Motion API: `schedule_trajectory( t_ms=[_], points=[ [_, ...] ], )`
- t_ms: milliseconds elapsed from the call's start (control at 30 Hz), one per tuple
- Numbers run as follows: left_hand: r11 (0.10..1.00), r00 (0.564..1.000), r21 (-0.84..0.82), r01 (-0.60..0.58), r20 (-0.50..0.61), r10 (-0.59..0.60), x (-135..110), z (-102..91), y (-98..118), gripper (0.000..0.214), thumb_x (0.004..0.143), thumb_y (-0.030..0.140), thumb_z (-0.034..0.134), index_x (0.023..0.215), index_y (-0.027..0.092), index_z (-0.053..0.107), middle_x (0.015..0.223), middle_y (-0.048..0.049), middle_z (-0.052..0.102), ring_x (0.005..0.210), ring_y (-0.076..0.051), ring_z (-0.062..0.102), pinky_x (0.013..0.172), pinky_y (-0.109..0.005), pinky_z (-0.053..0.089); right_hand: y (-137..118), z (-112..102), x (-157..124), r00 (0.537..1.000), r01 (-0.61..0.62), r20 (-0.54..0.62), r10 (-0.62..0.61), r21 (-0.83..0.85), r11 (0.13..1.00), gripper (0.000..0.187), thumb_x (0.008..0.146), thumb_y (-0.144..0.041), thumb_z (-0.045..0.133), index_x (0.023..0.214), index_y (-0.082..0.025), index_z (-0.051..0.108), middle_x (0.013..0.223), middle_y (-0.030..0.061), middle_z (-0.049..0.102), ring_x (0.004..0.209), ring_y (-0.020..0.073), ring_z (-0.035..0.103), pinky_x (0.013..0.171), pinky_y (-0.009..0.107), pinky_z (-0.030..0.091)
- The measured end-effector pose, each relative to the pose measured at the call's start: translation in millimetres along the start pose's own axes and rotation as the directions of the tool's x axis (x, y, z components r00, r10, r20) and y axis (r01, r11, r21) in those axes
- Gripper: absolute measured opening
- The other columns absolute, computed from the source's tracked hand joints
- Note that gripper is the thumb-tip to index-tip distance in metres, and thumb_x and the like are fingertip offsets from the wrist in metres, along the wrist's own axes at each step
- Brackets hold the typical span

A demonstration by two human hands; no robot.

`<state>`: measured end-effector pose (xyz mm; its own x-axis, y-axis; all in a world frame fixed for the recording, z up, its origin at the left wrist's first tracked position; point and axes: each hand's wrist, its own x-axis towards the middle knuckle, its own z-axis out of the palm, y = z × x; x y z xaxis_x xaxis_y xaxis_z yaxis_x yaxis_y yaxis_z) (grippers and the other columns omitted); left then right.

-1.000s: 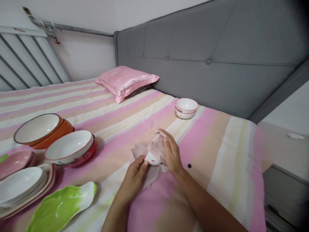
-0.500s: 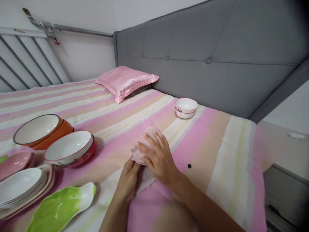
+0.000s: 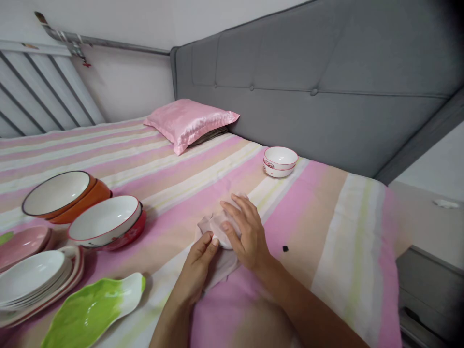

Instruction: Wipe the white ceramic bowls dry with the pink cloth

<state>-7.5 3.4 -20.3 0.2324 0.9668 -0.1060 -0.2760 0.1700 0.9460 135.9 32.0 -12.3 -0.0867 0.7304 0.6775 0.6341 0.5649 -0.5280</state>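
Note:
A thin, pale pink cloth (image 3: 213,223) is bunched between my two hands, low over the bed in the middle of the view. It bulges in a rounded shape; whether something lies inside I cannot tell. My left hand (image 3: 197,263) pinches the near left part of the cloth between thumb and fingers. On the other side, my right hand (image 3: 250,237) curves over the cloth, thumb near the middle and fingers bent round its far right side. Part of the cloth hangs down below the hands.
On the left stand orange bowls (image 3: 81,200), red-rimmed bowls (image 3: 105,220), pink dishes (image 3: 29,244), stacked white plates (image 3: 31,278) and a green leaf-shaped dish (image 3: 90,309). Two small bowls (image 3: 280,162) sit near the grey headboard (image 3: 282,72). A black bit (image 3: 285,249) and pink pillow (image 3: 190,121) lie on the bed.
The cloth has been gathered and turned in my hands. My left thumb has come up onto its near side, and my right hand has shifted slightly right with its fingers more upright.

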Motion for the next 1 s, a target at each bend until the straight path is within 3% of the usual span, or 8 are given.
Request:
schedule_trajectory(
  t_ms=[133,233,300,400,467,533,633,1000],
  points=[
    [0.999,1.000,0.040,0.003,0.015,-0.004,0.2,-1.0,-0.4,0.032,0.084,0.040,0.061,0.105,0.017,0.068,0.104,-0.0084,0.069,0.099,-0.022,0.059,0.093,-0.032,0.039,13.2,0.5,4.3,0.986,-0.157,-0.023,0.167,0.230,0.961,0.038,0.095,-0.032,0.038,0.127,-0.022,0.055,0.133,0.0091,0.054,0.128,0.0214,0.044,0.109,0.046,0.035],
    [0.999,1.000,0.034,0.017,0.010,-0.017,0.7,-2.6,-2.8,0.034,0.084,0.041,0.061,0.105,0.017,0.068,0.102,-0.0082,0.069,0.097,-0.022,0.059,0.092,-0.032,0.040,27.4,4.8,7.6,0.940,-0.316,0.024,0.341,0.442,0.839,0.039,0.096,-0.038,0.034,0.123,-0.021,0.058,0.130,0.0068,0.058,0.125,0.0190,0.049,0.108,0.040,0.037],
    [0.999,1.000,0.026,0.023,0.005,-0.023,1.0,-3.3,-4.0,0.033,0.084,0.041,0.061,0.106,0.018,0.068,0.102,-0.0081,0.069,0.098,-0.023,0.059,0.092,-0.033,0.040,35.3,7.8,9.4,0.873,-0.444,0.076,0.482,0.535,0.719,0.043,0.095,-0.044,0.034,0.119,-0.021,0.060,0.127,0.0054,0.061,0.122,0.0196,0.053,0.105,0.038,0.040],
    [0.999,0.999,-0.005,0.032,-0.002,-0.032,1.6,-3.4,-4.9,0.033,0.084,0.041,0.061,0.107,0.019,0.068,0.104,-0.0084,0.069,0.100,-0.023,0.059,0.092,-0.033,0.040,42.3,10.5,10.3,0.716,-0.633,0.191,0.672,0.585,0.508,0.045,0.090,-0.052,0.038,0.109,-0.022,0.066,0.112,0.0028,0.069,0.110,0.0225,0.061,0.093,0.036,0.049],
    [0.999,1.000,-0.039,0.024,-0.017,-0.025,2.3,-2.7,-4.7,0.033,0.083,0.040,0.062,0.108,0.019,0.068,0.109,-0.0089,0.068,0.104,-0.023,0.058,0.092,-0.033,0.041,45.0,11.6,9.5,0.611,-0.710,0.270,0.744,0.601,0.366,0.046,0.086,-0.057,0.043,0.101,-0.022,0.069,0.101,0.0020,0.072,0.102,0.0237,0.064,0.082,0.034,0.053],
    [0.996,0.999,-0.086,0.013,-0.047,-0.017,3.3,-1.6,-3.7,0.033,0.082,0.039,0.064,0.107,0.019,0.069,0.113,-0.0090,0.067,0.108,-0.024,0.057,0.095,-0.033,0.040,47.4,12.9,7.8,0.551,-0.735,0.332,0.766,0.627,0.257,0.047,0.082,-0.060,0.048,0.097,-0.021,0.070,0.096,0.0023,0.073,0.097,0.0241,0.066,0.076,0.033,0.054],
    [0.987,0.994,-0.162,-0.004,-0.105,-0.014,4.9,0.3,-1.2,0.033,0.078,0.036,0.069,0.105,0.017,0.070,0.113,-0.0091,0.068,0.112,-0.024,0.056,0.098,-0.033,0.039,50.8,15.4,4.6,0.553,-0.735,0.403,0.729,0.648,0.199,0.048,0.079,-0.061,0.054,0.099,-0.021,0.070,0.098,0.0032,0.073,0.096,0.0239,0.066,0.073,0.031,0.054],
    [0.954,0.972,-0.298,-0.042,-0.235,-0.030,8.1,-1.6,1.9,0.030,0.071,0.034,0.075,0.092,0.013,0.071,0.103,-0.0107,0.070,0.106,-0.024,0.059,0.096,-0.033,0.044,41.8,11.5,5.7,0.639,-0.704,0.408,0.652,0.652,0.282,0.044,0.079,-0.053,0.059,0.112,-0.026,0.065,0.109,0.0027,0.070,0.099,0.0227,0.066,0.075,0.029,0.054]
  ],
)
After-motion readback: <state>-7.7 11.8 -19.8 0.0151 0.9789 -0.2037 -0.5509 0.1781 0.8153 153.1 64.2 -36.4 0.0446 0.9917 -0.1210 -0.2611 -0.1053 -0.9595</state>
